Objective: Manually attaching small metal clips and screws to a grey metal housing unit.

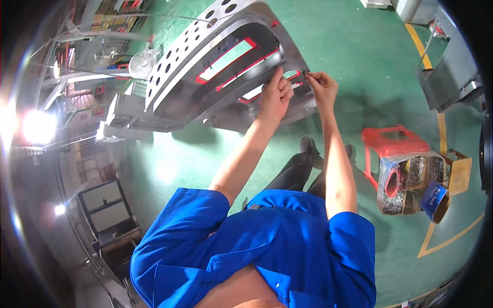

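Note:
A large grey sheet-metal housing stands tilted in front of me, with round holes along its far rim and rectangular cutouts edged in red. Over its near side is my left hand, the index finger stretched along the surface and the other fingers curled in. Whether those curled fingers hold anything is hidden. At the housing's right edge, my right hand pinches thumb and forefinger together around a small dark piece, too small to name. The fingertips are at or very near the metal edge.
A red plastic stool on the green floor at right carries an open divided box of small metal parts, with a blue carton beside it. A grey metal cabinet stands far right. A fan is behind the housing.

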A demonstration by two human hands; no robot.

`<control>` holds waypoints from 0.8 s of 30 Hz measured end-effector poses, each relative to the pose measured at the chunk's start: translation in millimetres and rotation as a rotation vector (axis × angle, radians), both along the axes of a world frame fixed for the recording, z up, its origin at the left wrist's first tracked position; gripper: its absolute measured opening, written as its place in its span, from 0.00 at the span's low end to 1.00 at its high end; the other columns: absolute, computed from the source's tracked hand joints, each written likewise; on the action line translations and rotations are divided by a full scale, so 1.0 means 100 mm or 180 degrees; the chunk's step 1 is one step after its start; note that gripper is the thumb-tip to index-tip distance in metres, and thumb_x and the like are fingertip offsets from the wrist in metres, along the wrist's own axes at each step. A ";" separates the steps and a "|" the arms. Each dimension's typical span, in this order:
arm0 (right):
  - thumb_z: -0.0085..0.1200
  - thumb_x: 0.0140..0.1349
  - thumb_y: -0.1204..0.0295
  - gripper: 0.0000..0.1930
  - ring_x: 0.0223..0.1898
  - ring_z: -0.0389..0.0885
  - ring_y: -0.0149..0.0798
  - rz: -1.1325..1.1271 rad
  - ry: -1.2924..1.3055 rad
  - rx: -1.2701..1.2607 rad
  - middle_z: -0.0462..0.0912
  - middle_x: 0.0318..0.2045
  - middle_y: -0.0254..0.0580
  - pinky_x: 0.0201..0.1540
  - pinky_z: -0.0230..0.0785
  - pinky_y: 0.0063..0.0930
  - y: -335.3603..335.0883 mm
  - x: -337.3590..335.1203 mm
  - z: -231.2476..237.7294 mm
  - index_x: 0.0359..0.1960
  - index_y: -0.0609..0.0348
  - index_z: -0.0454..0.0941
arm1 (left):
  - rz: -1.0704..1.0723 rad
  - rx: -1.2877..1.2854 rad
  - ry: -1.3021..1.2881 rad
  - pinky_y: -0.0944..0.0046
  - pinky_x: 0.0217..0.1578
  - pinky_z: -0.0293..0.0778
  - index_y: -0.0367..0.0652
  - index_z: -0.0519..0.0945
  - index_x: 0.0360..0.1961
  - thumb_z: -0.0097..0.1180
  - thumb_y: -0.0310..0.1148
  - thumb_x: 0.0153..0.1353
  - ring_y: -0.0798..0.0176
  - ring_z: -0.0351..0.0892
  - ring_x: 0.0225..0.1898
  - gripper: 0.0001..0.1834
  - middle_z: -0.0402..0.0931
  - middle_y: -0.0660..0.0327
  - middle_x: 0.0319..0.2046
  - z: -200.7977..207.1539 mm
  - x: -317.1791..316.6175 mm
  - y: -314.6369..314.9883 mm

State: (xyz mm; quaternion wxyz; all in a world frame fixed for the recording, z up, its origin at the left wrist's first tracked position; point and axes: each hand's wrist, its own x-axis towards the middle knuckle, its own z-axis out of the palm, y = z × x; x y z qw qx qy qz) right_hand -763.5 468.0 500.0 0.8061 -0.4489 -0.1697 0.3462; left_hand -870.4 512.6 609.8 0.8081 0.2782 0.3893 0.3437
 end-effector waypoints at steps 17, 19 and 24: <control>0.61 0.53 0.80 0.04 0.29 0.76 0.23 -0.0541 -0.0305 -0.0127 0.82 0.26 0.34 0.33 0.68 0.16 0.00 0.18 0.10 0.30 0.66 0.81 | -0.0375 -0.0073 -0.0117 0.73 0.15 0.46 0.51 0.62 0.21 0.50 0.37 0.66 0.76 0.49 0.15 0.16 0.53 0.72 0.15 0.10 0.18 0.13; 0.61 0.54 0.79 0.05 0.29 0.77 0.24 -0.0630 -0.0160 -0.0049 0.82 0.27 0.34 0.33 0.68 0.16 -0.03 0.24 0.11 0.32 0.66 0.81 | -0.0458 0.0094 -0.0177 0.73 0.17 0.45 0.51 0.64 0.23 0.51 0.37 0.65 0.76 0.48 0.17 0.15 0.52 0.73 0.15 0.10 0.22 0.16; 0.61 0.56 0.72 0.09 0.27 0.78 0.27 -0.0690 0.0404 -0.0483 0.81 0.27 0.37 0.33 0.71 0.20 -1.00 0.35 -0.72 0.34 0.67 0.80 | -0.1100 0.0401 0.0076 0.74 0.19 0.45 0.38 0.71 0.54 0.50 0.36 0.66 0.76 0.46 0.19 0.19 0.46 0.73 0.18 -0.08 0.34 -0.07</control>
